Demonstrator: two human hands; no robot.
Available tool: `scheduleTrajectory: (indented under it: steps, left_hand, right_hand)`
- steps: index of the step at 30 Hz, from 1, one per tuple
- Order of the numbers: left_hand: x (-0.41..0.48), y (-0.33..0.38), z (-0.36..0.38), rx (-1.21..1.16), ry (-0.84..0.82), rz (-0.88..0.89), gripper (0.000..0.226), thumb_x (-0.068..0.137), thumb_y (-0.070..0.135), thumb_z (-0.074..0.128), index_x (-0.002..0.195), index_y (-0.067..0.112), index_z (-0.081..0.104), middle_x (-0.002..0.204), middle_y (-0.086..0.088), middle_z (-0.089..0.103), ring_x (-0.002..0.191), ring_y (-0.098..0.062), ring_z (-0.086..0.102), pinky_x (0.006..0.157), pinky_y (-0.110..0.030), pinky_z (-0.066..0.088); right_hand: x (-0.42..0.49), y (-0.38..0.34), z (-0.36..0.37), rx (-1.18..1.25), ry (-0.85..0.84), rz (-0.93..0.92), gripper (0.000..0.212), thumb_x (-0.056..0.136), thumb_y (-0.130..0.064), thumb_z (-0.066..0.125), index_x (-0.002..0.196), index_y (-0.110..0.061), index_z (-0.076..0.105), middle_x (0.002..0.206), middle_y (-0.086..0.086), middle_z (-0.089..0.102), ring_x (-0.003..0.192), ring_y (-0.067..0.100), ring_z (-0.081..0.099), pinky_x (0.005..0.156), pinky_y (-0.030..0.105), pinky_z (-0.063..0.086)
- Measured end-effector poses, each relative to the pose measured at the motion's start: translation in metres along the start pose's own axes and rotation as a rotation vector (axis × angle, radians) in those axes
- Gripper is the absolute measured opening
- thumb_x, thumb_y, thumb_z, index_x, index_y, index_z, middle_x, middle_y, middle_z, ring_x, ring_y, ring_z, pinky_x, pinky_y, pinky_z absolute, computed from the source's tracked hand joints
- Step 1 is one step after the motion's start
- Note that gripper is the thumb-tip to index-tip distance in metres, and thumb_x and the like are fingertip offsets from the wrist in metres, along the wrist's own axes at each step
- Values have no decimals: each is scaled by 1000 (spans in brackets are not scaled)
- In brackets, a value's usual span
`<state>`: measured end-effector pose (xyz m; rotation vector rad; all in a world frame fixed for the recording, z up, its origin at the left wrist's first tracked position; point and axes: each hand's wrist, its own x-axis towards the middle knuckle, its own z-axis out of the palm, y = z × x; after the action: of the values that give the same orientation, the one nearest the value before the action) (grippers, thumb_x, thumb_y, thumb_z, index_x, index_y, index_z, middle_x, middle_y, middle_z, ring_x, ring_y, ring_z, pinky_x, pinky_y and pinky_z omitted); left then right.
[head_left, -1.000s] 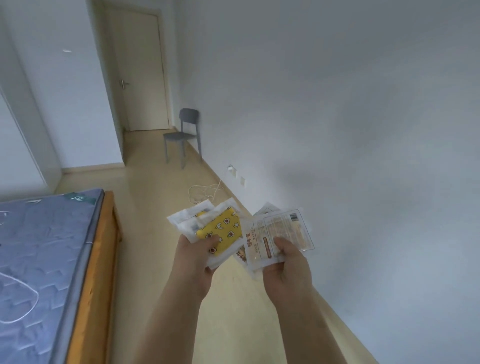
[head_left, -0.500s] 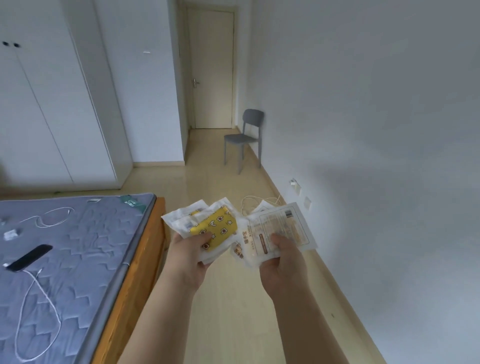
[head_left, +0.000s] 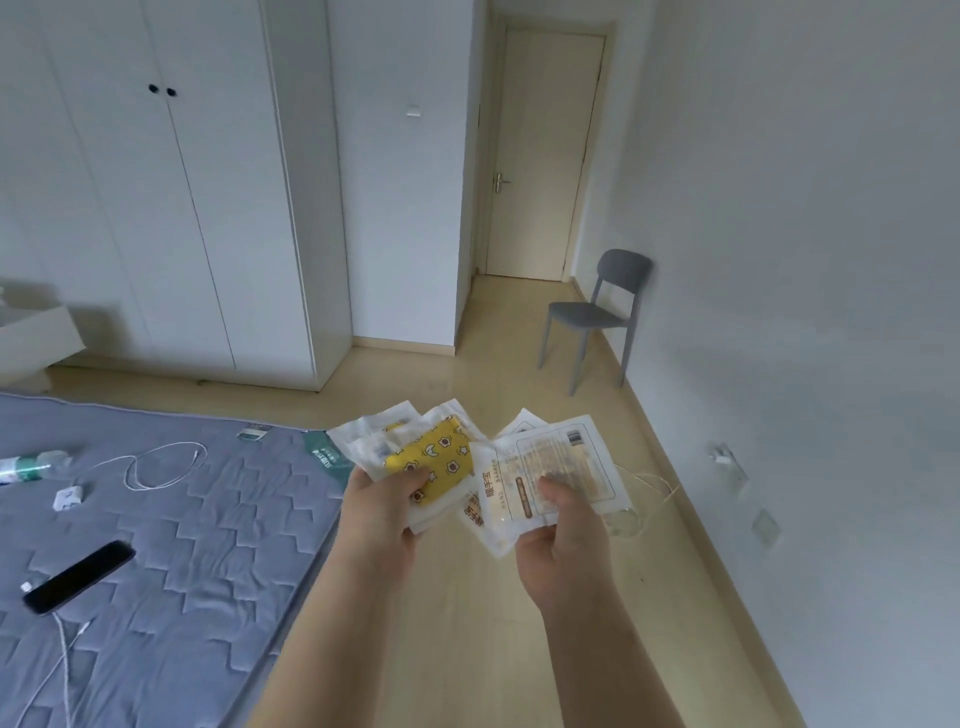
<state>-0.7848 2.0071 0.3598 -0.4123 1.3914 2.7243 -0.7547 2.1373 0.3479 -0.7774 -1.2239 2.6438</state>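
Behind the packets, the view has swung left, revealing the wardrobe, phone and bottle.

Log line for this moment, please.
left hand: grips yellow-patterned packets | right hand: grips white printed packets | place: over floor beside mattress

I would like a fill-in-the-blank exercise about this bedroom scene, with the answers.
The left hand holds a packet stack; its top one is patterned ____.
The right hand pinches white packets under its ____.
The black phone lies on the ____.
A grey ____ stands beside the wall.
Missing words: yellow; thumb; mattress; chair.
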Motion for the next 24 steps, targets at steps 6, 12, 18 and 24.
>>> scheduleTrajectory:
  steps: [6,12,18,24]
  left_hand:
    - [140,55,26,29,-7,97,42,88,-12,50,118,18,52,110,-11,64,103,-33,62,94,-51,48]
    - [247,46,66,36,-41,-9,35,88,-13,51,104,19,56,101,-10,66,92,-30,64,78,-44,53]
    - [374,43,115,31,-30,36,42,89,-11,49,122,16,51,111,-12,65,99,-30,63,80,-42,52]
    - [495,44,187,14,-44,64,42,90,-11,47,124,13,54,113,-15,67,102,-34,64,92,-51,49]
  right_hand:
    - [112,-24,89,185,-19,-40,20,93,-3,49,95,-17,63,99,3,68,92,19,64,99,41,46]
    - [214,-42,133,392,-16,63,26,93,5,45,109,-9,60,111,12,65,95,25,62,105,48,40]
    - [350,-78,170,411,-57,52,25,92,8,46,97,-12,60,107,13,64,94,28,62,103,52,41]
    - [483,-131,217,351,-105,35,30,93,6,46,113,-12,57,105,9,65,89,22,63,98,45,46]
